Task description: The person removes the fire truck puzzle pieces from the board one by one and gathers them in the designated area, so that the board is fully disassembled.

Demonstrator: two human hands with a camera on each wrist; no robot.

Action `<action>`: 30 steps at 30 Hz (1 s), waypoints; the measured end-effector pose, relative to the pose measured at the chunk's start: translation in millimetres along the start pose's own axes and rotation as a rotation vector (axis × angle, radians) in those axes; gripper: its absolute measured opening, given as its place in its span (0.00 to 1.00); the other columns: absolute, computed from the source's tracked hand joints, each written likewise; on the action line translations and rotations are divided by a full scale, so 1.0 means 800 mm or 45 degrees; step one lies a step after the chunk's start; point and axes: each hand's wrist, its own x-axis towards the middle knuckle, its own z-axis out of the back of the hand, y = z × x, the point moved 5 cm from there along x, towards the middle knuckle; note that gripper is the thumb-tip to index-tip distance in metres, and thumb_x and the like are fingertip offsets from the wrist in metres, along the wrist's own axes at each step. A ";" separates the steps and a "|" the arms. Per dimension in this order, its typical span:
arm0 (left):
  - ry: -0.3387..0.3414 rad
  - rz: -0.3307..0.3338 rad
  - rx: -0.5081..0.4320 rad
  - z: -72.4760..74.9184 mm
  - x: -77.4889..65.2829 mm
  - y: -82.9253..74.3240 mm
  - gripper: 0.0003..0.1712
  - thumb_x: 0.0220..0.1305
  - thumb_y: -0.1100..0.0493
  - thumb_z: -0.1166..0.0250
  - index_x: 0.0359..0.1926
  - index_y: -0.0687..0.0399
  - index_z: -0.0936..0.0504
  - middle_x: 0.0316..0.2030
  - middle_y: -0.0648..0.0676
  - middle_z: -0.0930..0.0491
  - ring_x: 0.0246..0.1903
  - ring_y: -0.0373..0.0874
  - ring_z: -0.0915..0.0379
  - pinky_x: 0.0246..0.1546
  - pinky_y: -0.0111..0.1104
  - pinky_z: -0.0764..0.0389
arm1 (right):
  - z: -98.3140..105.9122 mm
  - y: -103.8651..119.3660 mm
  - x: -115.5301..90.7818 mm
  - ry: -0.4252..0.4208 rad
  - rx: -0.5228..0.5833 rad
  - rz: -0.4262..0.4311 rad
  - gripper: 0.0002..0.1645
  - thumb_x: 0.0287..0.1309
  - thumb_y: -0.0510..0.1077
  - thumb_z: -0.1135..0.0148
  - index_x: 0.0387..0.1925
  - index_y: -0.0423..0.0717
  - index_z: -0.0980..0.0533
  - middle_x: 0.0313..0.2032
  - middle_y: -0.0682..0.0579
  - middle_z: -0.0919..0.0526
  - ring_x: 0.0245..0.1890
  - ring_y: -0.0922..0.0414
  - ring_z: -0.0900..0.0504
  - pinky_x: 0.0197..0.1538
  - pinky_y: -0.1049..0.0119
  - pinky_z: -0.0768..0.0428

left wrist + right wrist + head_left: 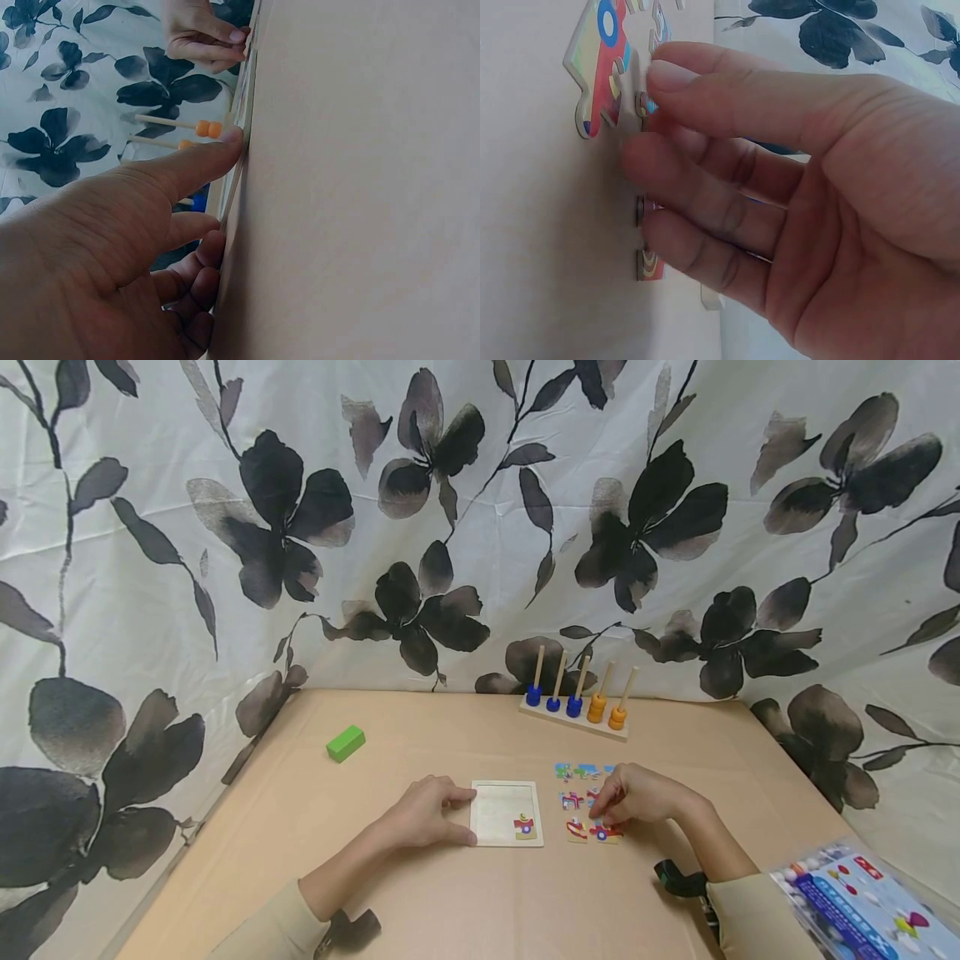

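A white square puzzle tray [495, 814] lies on the table with one picture piece [525, 827], showing a red vehicle, in its lower right corner. My left hand [431, 812] touches the tray's left edge, thumb near the lower corner and forefinger near the upper one. To the right lie several loose puzzle pieces [576, 830] in rows. Over their right side is my right hand [641, 795], fingers loosely bent and tips close to the pieces. In the right wrist view, a piece with a blue wheel [607, 24] lies beside the fingertips, and the hand partly hides others.
At the back stands a peg counting rack [573, 718] with blue and orange beads. A green block [346, 743] sits at the left. On the right front corner is a plastic-wrapped package [877, 902]. Floral cloth [450, 527] hangs behind the table [420, 735].
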 end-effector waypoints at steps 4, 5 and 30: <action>-0.002 0.010 -0.010 0.000 0.000 0.001 0.42 0.45 0.43 0.16 0.62 0.51 0.15 0.40 0.44 0.18 0.42 0.41 0.30 0.44 0.36 0.29 | 0.005 0.003 0.001 -0.051 -0.036 0.039 0.07 0.60 0.34 0.28 0.40 0.43 0.10 0.37 0.49 0.09 0.32 0.62 0.23 0.36 0.71 0.24; -0.002 0.011 -0.014 0.000 0.000 0.001 0.42 0.45 0.43 0.16 0.62 0.51 0.15 0.40 0.45 0.18 0.42 0.42 0.30 0.45 0.36 0.28 | 0.006 0.004 0.000 -0.065 -0.042 0.048 0.08 0.59 0.34 0.28 0.40 0.43 0.10 0.37 0.49 0.09 0.32 0.62 0.23 0.36 0.70 0.24; 0.008 -0.005 -0.019 0.002 0.000 0.000 0.41 0.46 0.43 0.16 0.62 0.51 0.15 0.39 0.45 0.19 0.43 0.42 0.29 0.46 0.36 0.28 | -0.020 0.050 0.026 -0.292 -0.104 0.243 0.12 0.63 0.36 0.29 0.48 0.43 0.13 0.38 0.48 0.13 0.35 0.60 0.22 0.39 0.66 0.20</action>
